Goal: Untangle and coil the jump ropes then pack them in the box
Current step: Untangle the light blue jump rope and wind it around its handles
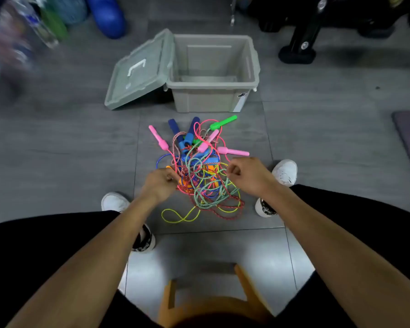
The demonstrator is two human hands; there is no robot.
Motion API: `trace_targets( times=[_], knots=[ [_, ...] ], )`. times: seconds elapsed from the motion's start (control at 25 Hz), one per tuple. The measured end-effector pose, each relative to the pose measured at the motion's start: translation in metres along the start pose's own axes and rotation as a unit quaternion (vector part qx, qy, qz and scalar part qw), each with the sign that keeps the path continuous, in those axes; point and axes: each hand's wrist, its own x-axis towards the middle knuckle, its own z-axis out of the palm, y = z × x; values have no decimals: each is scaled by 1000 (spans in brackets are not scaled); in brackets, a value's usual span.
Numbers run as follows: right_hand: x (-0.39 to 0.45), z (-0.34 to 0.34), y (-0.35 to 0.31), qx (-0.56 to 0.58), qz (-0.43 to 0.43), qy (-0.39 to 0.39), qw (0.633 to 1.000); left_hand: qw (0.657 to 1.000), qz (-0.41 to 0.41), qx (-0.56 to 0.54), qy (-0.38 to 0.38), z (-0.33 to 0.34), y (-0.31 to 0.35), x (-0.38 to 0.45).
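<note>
Untangling stage: my left hand (pixel 160 183) pinches cords at the tangle's (pixel 199 176) nine o'clock; right hand (pixel 244 175) curled, grip indeterminate. Next: isolate one rope.

Tangled heap of coloured jump ropes (pixel 199 171) (pink, blue, green handles) on floor, just before open grey box (pixel 213 72)

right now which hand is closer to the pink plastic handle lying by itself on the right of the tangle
Right. The right hand hovers just below that pink plastic handle, on the tangle's right edge. The left hand sits across the pile, at its left edge.
</note>
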Motion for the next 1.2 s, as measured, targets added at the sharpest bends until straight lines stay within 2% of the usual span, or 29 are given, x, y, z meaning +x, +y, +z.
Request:
trace_targets(
  times=[0.16, 0.28, 0.44, 0.52, 0.68, 0.76, 0.88, 1.08, 1.2],
  knots=[
    [49, 10, 53, 11, 82, 12, 996, 996, 37, 79, -22, 38, 1, 59],
    [75, 22, 89, 29, 100, 14, 994, 990, 79, 113, -22, 74, 14, 110],
    [89, 35, 122, 79, 113, 16, 990, 967, 109, 227, -30, 113, 26, 155],
    [91, 42, 136, 104, 115, 25, 988, 956, 111, 269, -37, 131, 24, 171],
    [86, 50, 148, 123, 122, 43, 984, 948, 64, 311, -19, 150, 30, 187],
    [83, 51, 149, 133, 122, 46, 983, 959, 70, 275, -9, 148, 35, 187],
    [78, 45, 146, 148, 130, 62, 979, 991, 85, 104, 7, 135, 41, 173],
    [71, 18, 114, 190, 105, 105, 970, 988, 97, -123, -7, 87, 72, 124],
    [62, -10, 80, 198, 56, 110, 972, 987, 120, -99, -40, 45, 88, 90]
  ],
)
